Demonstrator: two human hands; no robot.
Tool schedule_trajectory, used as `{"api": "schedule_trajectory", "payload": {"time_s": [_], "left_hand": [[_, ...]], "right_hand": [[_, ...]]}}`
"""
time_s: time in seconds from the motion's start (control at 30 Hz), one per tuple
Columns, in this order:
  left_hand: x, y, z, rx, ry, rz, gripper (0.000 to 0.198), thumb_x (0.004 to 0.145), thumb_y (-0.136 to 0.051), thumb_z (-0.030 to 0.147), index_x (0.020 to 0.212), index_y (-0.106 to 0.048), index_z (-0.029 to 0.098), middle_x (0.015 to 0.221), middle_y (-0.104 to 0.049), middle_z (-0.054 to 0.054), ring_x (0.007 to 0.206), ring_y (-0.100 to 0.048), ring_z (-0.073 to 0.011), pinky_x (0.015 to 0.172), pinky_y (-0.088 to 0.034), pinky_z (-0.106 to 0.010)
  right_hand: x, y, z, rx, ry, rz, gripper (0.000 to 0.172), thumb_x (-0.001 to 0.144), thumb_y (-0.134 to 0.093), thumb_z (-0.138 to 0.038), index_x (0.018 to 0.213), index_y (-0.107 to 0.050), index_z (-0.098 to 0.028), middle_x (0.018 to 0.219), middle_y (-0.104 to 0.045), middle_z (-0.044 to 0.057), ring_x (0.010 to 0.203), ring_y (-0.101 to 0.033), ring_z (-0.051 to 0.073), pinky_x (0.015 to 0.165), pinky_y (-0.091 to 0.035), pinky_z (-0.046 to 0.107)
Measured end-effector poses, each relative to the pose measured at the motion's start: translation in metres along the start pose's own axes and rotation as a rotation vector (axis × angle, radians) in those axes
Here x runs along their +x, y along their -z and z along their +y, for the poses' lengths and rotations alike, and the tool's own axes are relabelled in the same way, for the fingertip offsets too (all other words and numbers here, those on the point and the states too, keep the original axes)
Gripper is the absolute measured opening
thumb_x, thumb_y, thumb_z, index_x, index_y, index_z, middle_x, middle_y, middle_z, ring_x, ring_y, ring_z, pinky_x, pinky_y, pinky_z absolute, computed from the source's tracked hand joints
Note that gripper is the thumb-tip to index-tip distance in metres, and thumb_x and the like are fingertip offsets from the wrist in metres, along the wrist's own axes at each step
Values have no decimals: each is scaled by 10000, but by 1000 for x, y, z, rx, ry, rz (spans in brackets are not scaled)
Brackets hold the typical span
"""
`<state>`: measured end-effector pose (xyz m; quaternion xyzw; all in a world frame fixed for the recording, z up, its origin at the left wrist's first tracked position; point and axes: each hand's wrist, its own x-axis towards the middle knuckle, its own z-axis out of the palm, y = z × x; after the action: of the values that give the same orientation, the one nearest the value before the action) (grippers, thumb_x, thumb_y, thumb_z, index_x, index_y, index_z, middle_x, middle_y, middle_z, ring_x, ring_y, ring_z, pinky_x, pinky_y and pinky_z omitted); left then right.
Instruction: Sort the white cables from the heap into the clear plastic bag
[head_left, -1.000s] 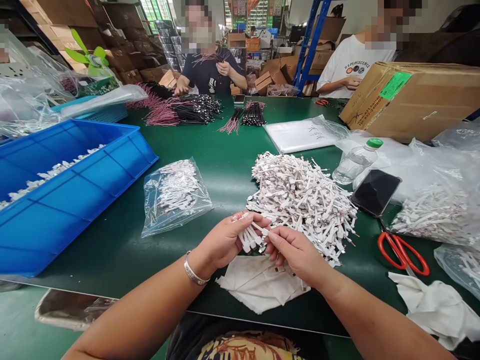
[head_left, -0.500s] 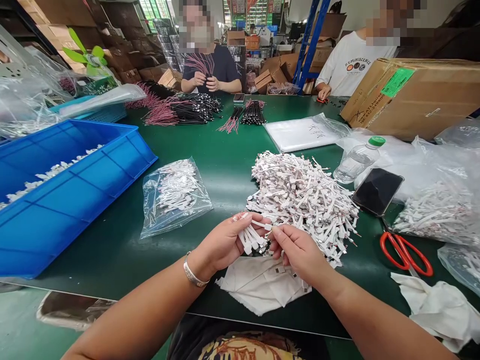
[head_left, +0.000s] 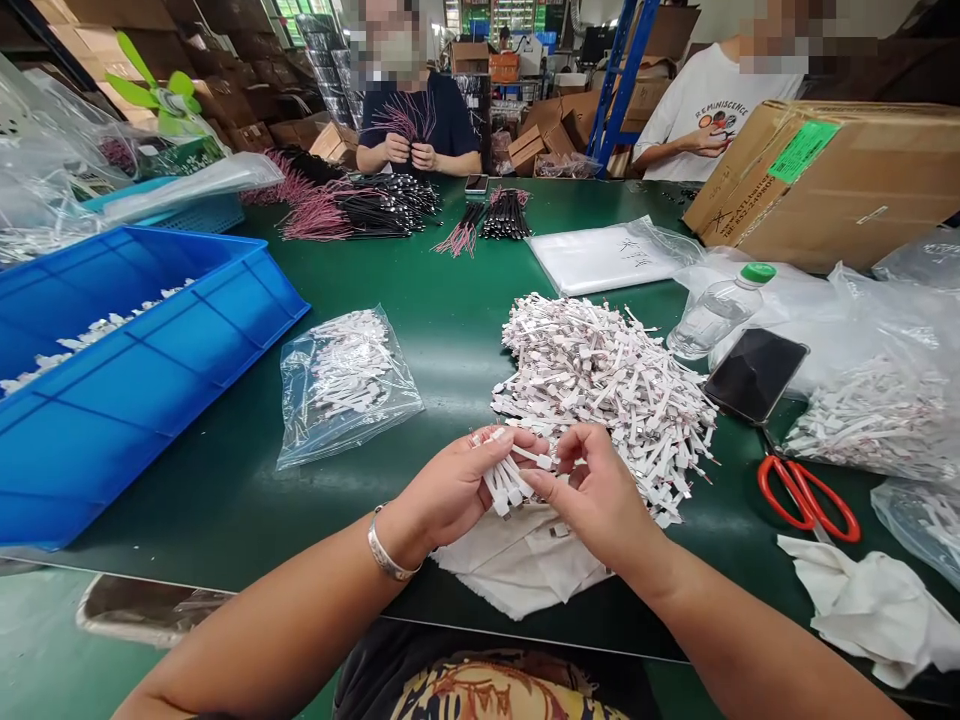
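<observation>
Left grip point(head_left: 450, 490) closed on bundle of white-tabbed wires point(head_left: 502, 482), tabs pointing toward right grip point(head_left: 600, 490). Right grip half closed at bundle's edge, kept free by left's hold (whether it has a wire, cannot tell). Loose wire pile point(head_left: 600, 400) on surface point(head_left: 442, 300) just ahead of both grips, within easy reach. Cloth point(head_left: 517, 565) just below grips, beneath pile's near edge. Filled bag point(head_left: 345, 385) left of grips; blue tray point(head_left: 247, 300) farther left; red scissors point(head_left: 799, 490) well right.

White-and-pink wire heap point(head_left: 600, 400)
</observation>
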<state>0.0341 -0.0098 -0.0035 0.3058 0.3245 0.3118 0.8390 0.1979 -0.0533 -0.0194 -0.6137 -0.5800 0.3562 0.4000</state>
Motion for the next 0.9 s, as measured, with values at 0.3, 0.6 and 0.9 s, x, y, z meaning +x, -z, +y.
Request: {"api": "schedule_trajectory", "payload": {"time_s": [0.3, 0.6, 0.9], "left_hand": [[-3, -9, -7, -123, 73, -20, 202, 856, -527, 254, 925, -654, 112, 888, -666, -100, 772, -625, -168, 737, -469, -283], [-2, -1, -2, -131, 12, 16, 221, 849, -549, 282, 934, -665, 115, 1042, -646, -115, 911, -617, -181, 867, -447, -309], [-3, 1, 4, -87, -55, 26, 245, 845, -547, 317, 965, -660, 134, 1013, -644, -114, 854, -605, -188, 728, -480, -303]], "right_hand": [[6, -6, 6, -13, 379, 85, 345, 815, -602, -297, 1112, -434, -240, 1238, -423, 93, 1152, -425, 220, 805, -470, 331], [5, 8, 3, 296, 53, 29, 338, 934, -362, -397, 688, -486, -201, 669, -488, 0, 609, -466, 126, 571, -397, 262], [-2, 6, -5, 314, -251, -504, 393, 858, -433, -543, 730, -528, -184, 655, -542, -1, 539, -496, 109, 463, -403, 217]]}}
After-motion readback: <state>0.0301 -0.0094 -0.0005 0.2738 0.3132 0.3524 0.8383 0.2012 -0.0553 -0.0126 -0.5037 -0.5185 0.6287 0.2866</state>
